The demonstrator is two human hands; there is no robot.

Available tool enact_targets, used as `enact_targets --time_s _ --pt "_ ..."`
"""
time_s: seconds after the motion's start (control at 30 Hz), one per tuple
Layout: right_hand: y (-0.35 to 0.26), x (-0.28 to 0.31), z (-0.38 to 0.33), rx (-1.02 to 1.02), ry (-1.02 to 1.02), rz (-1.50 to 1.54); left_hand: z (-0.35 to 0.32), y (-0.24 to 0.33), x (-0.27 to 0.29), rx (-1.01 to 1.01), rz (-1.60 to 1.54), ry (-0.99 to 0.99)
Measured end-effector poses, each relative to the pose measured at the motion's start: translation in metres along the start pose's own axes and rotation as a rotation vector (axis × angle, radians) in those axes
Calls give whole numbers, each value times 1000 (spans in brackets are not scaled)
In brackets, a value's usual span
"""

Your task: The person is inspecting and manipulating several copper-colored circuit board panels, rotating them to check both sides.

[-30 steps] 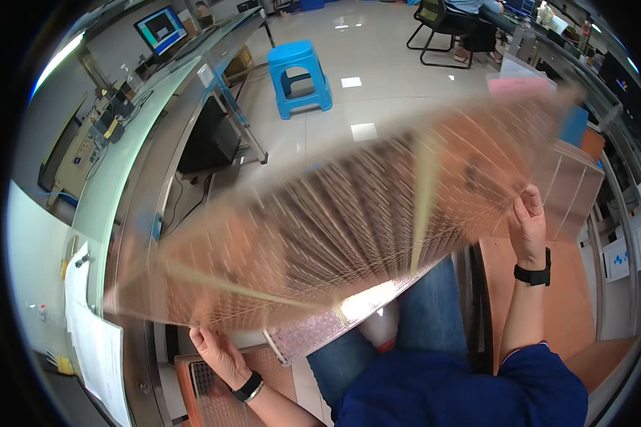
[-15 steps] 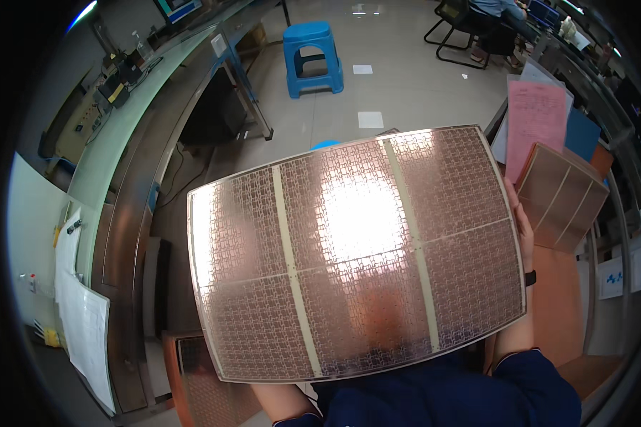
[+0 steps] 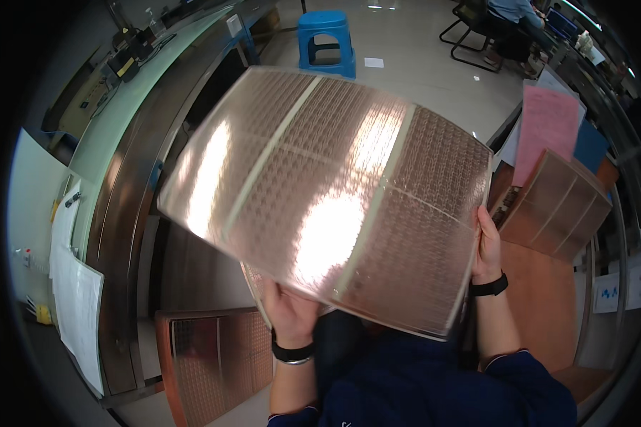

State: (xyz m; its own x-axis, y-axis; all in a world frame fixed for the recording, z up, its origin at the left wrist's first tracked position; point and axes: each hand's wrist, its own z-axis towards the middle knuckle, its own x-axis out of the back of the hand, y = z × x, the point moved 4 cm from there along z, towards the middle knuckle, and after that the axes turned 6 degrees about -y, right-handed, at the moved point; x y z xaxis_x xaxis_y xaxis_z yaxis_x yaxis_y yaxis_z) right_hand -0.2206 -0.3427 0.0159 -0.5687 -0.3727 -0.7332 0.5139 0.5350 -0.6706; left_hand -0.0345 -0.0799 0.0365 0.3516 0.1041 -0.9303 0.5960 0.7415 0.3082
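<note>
A large copper-coloured circuit board panel (image 3: 335, 178) is held up tilted in front of me, its face covered in a fine repeating pattern with pale strips between sections. Bright light glares off it. My left hand (image 3: 290, 313) grips its lower edge from beneath, partly hidden by the panel. On the right edge, my right hand (image 3: 486, 245) has its thumb on the rim and its other fingers out of sight behind. Below the panel, near my left wrist, shows a thin strip that looks like another panel's edge.
Similar panels (image 3: 238, 359) lean in an orange-brown holder at lower left. More panels (image 3: 563, 203) stand on an orange-brown surface (image 3: 538, 306) at right, beside pink paper (image 3: 548, 128). A long bench (image 3: 121, 228) runs along the left. A blue stool (image 3: 325, 39) and a seated person (image 3: 509, 18) are farther off.
The panel has turned clockwise and tilted, its left side swinging up and away. My left hand and wrist have come into sight at the lower edge; more of the right hand shows.
</note>
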Motion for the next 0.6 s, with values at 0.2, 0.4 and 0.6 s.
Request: enact_targets --time_s 0.2,0.4,0.6 --pt "10 -34 -25 -36 -39 21 -5 -28 -12 58 388 112" --pt "-36 20 -10 50 -100 -117 -3 3 6 71 445 182" --pt "-50 11 -23 30 -147 -472 -13 16 32 98 473 255"
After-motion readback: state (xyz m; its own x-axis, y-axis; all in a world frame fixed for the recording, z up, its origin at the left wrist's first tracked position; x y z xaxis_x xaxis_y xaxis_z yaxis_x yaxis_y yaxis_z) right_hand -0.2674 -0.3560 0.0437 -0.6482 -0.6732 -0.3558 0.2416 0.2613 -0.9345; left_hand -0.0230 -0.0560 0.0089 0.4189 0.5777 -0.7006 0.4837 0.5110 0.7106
